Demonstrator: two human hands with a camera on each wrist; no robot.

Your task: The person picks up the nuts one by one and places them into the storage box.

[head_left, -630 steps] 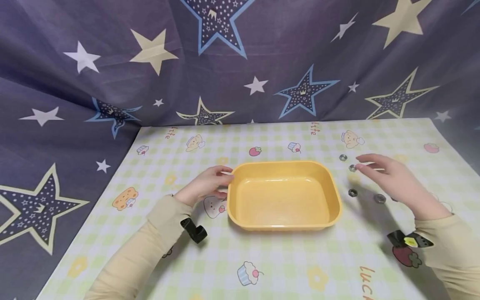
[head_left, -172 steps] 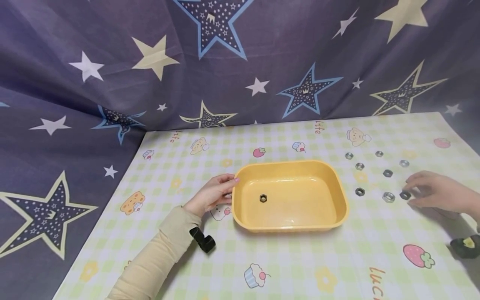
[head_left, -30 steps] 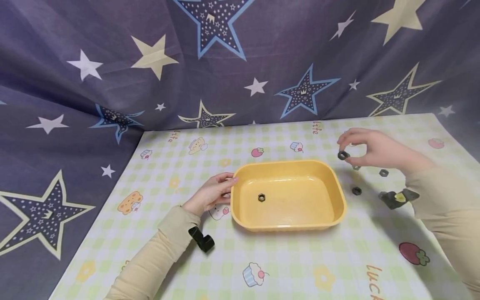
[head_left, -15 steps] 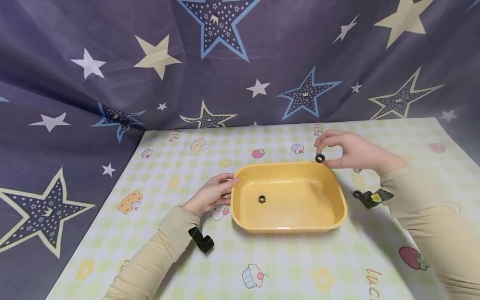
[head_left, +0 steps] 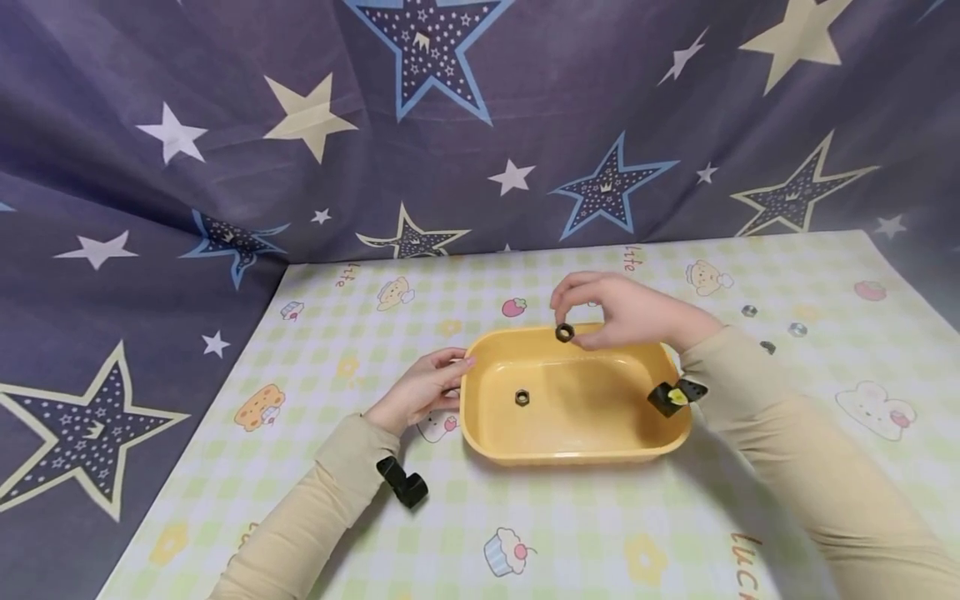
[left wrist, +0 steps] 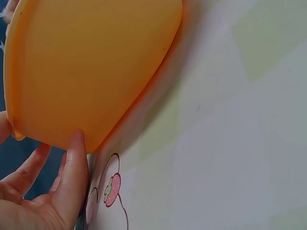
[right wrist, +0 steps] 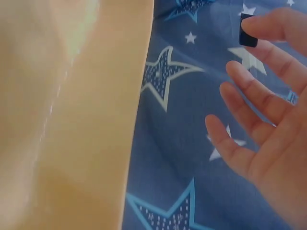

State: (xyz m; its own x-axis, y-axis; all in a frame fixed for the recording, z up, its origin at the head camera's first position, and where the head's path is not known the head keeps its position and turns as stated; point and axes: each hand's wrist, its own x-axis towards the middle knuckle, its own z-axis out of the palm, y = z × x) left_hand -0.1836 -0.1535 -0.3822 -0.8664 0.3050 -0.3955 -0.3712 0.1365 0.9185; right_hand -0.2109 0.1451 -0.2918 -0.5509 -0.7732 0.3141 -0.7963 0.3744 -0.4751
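In the head view a yellow plastic tray (head_left: pixel 577 457) stands mid-table, with one dark hex nut (head_left: pixel 522 398) lying inside on the left. My left hand (head_left: pixel 423 385) holds the tray's left end, thumb at the rim; in the left wrist view its fingers (left wrist: pixel 74 177) lie against the outer wall. Over the tray's far rim, my right hand (head_left: pixel 626 308) pinches a black hex nut (head_left: pixel 565 332) between thumb and index finger. The right wrist view shows that nut (right wrist: pixel 248 30) edge-on, the other fingers spread and touching nothing.
To the right of the tray lie a steel nut (head_left: pixel 750 310), a shiny nut (head_left: pixel 798 330) and a partly covered dark nut (head_left: pixel 767 347). My right forearm covers table beside them. A star-patterned curtain (head_left: pixel 450 167) hangs behind the checked tablecloth (head_left: pixel 420 533).
My right hand took a black nut from the table's right side and has carried it left, over the tray. The left hand keeps its place. The nut inside the tray was absent in the earliest frame.
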